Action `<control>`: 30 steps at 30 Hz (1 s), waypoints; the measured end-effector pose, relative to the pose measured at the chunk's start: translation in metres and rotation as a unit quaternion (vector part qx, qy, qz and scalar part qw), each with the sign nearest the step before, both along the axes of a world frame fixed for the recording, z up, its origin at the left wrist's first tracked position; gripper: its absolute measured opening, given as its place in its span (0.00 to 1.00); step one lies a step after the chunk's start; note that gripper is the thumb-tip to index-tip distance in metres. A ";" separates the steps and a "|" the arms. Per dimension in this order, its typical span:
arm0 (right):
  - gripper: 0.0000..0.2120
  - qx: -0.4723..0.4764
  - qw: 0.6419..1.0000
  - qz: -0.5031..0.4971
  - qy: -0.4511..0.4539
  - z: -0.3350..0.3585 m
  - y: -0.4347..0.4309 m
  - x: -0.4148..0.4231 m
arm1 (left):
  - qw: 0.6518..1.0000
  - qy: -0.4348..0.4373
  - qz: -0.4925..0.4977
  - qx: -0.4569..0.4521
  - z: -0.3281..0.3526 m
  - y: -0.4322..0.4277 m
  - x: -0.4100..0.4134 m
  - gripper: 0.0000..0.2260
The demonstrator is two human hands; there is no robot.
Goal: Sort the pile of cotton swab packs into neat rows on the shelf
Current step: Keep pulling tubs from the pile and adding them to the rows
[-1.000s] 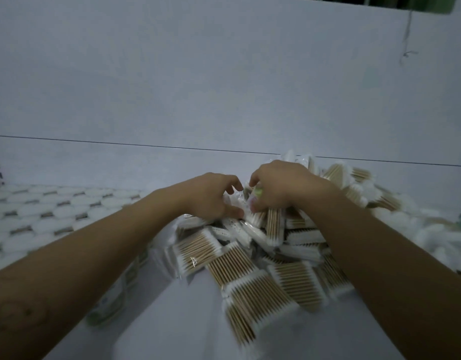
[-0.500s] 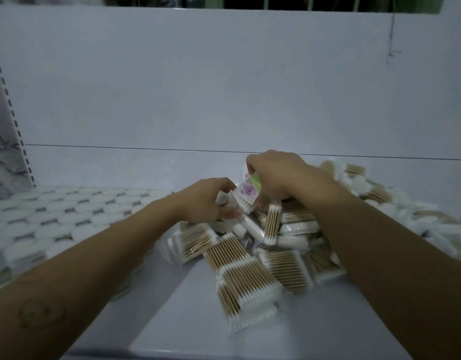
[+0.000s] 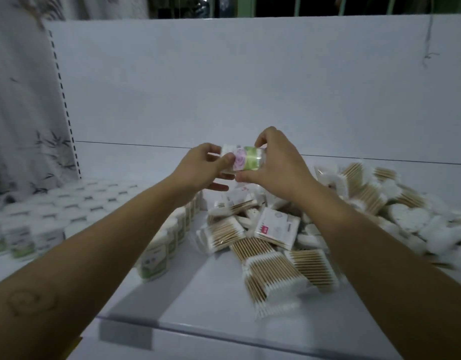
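A cotton swab pack (image 3: 246, 158) with a pink rose and green label is held up above the shelf (image 3: 198, 302). My left hand (image 3: 202, 166) pinches its left end and my right hand (image 3: 273, 159) grips its right end. Below and to the right lies a loose pile of cotton swab packs (image 3: 271, 258), clear bags of wooden-stick swabs lying at all angles. More packs of the pile (image 3: 367, 188) spread toward the right edge.
Rows of round white tubs (image 3: 81, 203) with green labels stand on the shelf's left part. A line of upright green-labelled packs (image 3: 169, 240) runs along the tubs' right side. The white back panel (image 3: 224, 87) rises behind. The shelf's front edge (image 3: 185, 328) is near.
Both hands were buried in the pile; they have lifted out, raising the rose-labelled pack into the air. The view has tilted up and back.
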State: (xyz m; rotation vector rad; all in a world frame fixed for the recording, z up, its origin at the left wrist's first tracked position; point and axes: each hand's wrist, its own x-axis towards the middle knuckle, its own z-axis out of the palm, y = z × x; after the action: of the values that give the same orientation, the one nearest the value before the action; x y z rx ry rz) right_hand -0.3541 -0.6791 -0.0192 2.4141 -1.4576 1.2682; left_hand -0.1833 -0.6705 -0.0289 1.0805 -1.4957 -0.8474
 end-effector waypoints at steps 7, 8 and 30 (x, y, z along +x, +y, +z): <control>0.43 0.110 0.989 0.098 0.012 0.010 -0.009 0.035 | 0.995 -0.038 -0.004 -0.091 0.002 -0.001 0.050 0.06; 0.42 0.119 0.987 0.100 0.036 0.012 -0.010 0.041 | 0.994 -0.058 -0.004 -0.095 0.002 -0.003 0.056 0.07; 0.24 0.185 0.946 -0.183 0.191 -0.018 -0.112 0.128 | 0.763 -0.642 -0.075 0.004 -0.004 -0.096 0.138 0.22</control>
State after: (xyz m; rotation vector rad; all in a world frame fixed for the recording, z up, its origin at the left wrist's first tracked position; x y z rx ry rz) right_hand -0.2258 -0.7908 -0.0373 2.2465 -2.0177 0.4495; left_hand -0.0450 -0.7663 -0.0330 1.6871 -2.7151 -0.0718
